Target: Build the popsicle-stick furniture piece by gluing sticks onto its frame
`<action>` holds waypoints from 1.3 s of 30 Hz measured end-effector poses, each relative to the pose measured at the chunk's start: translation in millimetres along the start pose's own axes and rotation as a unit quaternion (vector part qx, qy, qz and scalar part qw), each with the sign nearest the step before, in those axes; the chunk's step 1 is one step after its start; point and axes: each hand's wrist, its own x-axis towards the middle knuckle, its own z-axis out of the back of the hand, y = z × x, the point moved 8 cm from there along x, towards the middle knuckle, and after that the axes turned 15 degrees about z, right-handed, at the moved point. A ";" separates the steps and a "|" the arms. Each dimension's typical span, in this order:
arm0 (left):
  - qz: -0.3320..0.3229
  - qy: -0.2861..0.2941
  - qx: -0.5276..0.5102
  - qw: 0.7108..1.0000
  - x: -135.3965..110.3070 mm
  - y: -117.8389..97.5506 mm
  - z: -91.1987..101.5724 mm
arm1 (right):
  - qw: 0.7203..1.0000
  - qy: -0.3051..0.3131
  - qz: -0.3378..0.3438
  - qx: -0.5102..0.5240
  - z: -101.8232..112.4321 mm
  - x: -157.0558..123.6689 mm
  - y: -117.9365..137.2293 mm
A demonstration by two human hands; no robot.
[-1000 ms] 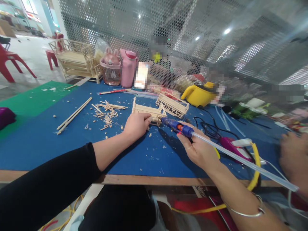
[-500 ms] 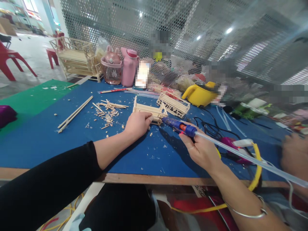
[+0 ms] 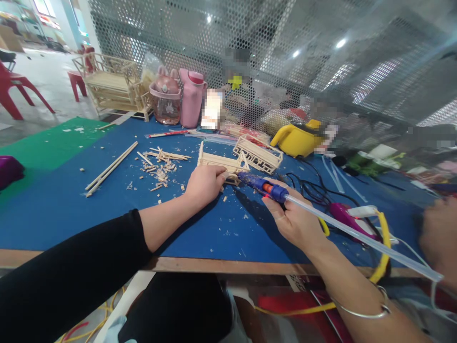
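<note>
Wooden frame (image 3: 218, 162) partly behind left hand (image 3: 205, 185), glue gun (image 3: 261, 186) tip unclear

My left hand (image 3: 205, 183) covers the near end of the stick frame (image 3: 217, 163); the joint at the glue gun (image 3: 264, 186) tip is too small for me to resolve. Right edge: co-worker's hand (image 3: 437, 233), blurred and cut off. Left edge: purple object (image 3: 9, 171), cut off.

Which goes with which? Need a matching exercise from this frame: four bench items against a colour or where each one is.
1 glue gun
2 stick frame
3 flask
4 jug

A yellow
B pink
C held in right hand
D held by left hand

Pairs: 1-C, 2-D, 3-B, 4-A
</note>
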 end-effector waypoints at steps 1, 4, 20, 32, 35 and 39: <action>0.000 0.001 -0.002 1.000 0.1 0.0 -0.1 | 1.000 -0.001 0.003 -0.003 0.7 -0.3 0.6; -0.002 0.005 -0.004 1.000 0.0 -0.3 -0.5 | 1.000 -0.003 0.003 -0.010 2.8 -1.0 1.3; 0.007 0.002 0.002 1.000 0.1 0.6 0.0 | 1.000 -0.006 -0.007 -0.016 2.8 -5.5 -1.9; 0.013 0.004 0.005 1.000 0.4 0.3 0.2 | 1.000 -0.008 -0.010 -0.023 4.9 -4.7 1.6; 0.010 0.003 0.003 1.000 0.4 0.3 0.7 | 0.999 -0.010 -0.008 -0.031 5.7 -6.5 2.7; 0.010 0.000 0.000 1.000 -0.4 0.8 0.8 | 0.999 -0.016 -0.021 -0.020 6.4 -10.8 0.9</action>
